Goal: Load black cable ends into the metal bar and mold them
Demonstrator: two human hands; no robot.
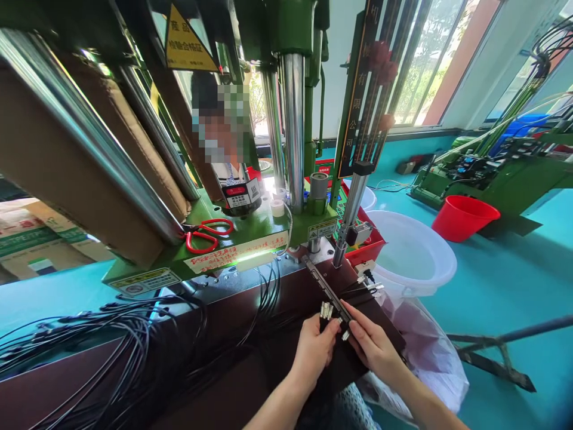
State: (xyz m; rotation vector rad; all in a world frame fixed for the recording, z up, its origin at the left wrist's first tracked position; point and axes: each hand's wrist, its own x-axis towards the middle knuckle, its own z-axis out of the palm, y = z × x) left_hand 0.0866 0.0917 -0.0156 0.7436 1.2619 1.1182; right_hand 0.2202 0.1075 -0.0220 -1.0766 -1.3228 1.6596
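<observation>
My left hand (316,346) is closed around a small bunch of metal-tipped connectors (326,309), whose bright ends stick up above the fingers. Close beside it on the right, my right hand (371,339) grips the near end of a long, narrow dark metal bar (329,291). The bar slants away toward the green press. A small metal piece (345,335) shows between the two hands at the bar's near end. Thin black cables (268,292) run over the dark brown table (237,376) left of my hands.
Red-handled scissors (208,236) lie on the green press (264,230). Many black cables (129,328) spread over the left side. To the right are a white tub (414,251), a red bucket (465,218) and a white sack (430,352). A person (221,131) is behind the press.
</observation>
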